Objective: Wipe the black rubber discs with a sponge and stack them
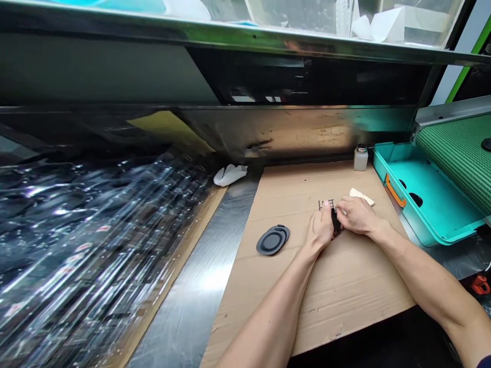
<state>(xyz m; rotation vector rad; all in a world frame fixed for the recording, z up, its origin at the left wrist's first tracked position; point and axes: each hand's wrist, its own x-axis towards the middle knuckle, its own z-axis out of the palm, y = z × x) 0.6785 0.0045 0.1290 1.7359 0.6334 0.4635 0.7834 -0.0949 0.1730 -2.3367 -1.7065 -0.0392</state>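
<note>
- The black part (335,222) is held upright over the cardboard (326,301), right of its middle, by the closed left hand (321,226), thumb raised.
- Its right side is met by the curled, bunched fingertips of the right hand (357,213); whether it is pinched there cannot be told.
- The white block (361,197) is placed just beyond the right hand, near the right edge.
- The bottle (360,158) is stood at the far right corner, beside the bin (447,197).
- The grey discs (273,240) are laid overlapping near the left edge, a strip of cardboard left between them and the left hand.
</note>
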